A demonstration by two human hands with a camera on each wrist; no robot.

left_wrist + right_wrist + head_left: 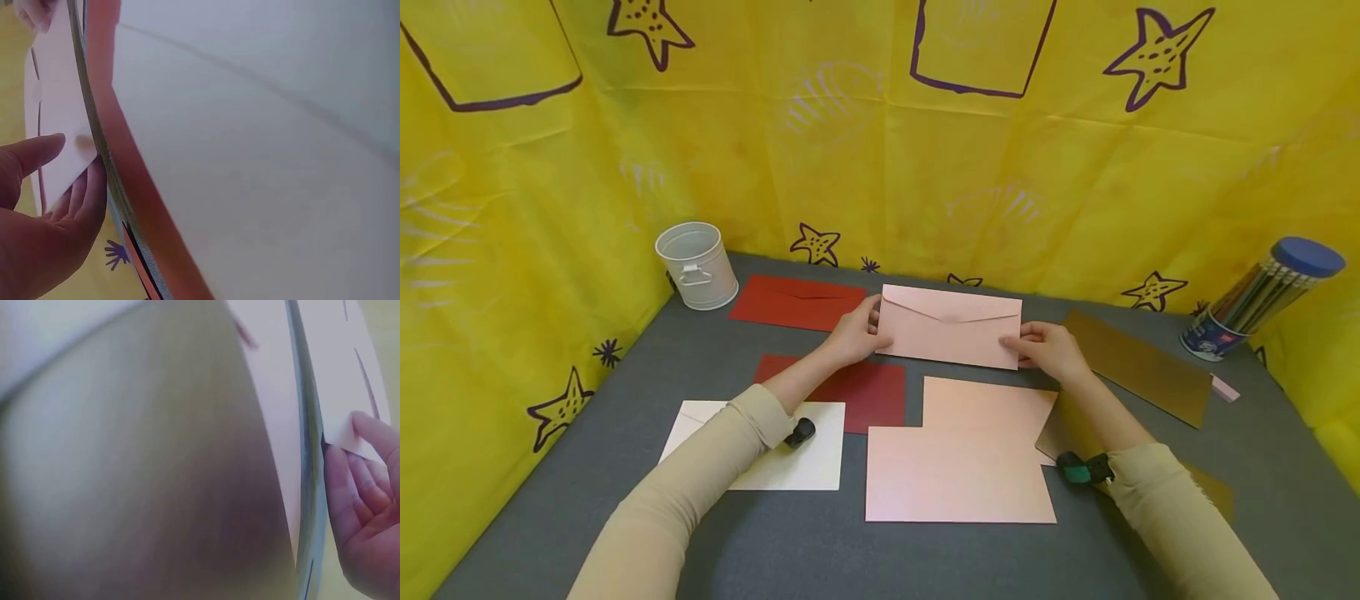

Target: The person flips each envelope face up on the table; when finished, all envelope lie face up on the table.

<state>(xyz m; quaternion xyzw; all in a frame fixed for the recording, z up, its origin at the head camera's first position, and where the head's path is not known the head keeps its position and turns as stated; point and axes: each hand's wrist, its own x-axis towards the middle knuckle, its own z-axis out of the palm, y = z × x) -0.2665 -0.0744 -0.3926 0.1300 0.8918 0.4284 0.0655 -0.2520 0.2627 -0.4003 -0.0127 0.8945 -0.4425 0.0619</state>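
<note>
A long pink envelope [951, 329], flap side toward me, is held between both hands toward the back of the table. My left hand [853, 332] pinches its left end, thumb on the front and fingers behind. At the other end, the right hand [1054, 348] grips the lower right corner the same way. The left wrist view shows the left thumb lying on the pink envelope [59, 106], the fingers under its edge. In the right wrist view the right thumb presses the envelope [334, 375]. Two pink envelopes [958, 479] overlap on the table nearer me.
A red envelope [797, 302] and a darker red one [868, 396] lie left of centre, a white envelope [820, 462] under the left forearm. Gold envelopes [1138, 367] lie right, beside an eraser [1225, 387]. A white bucket [696, 267] and a pencil tub [1217, 333] stand at the back corners.
</note>
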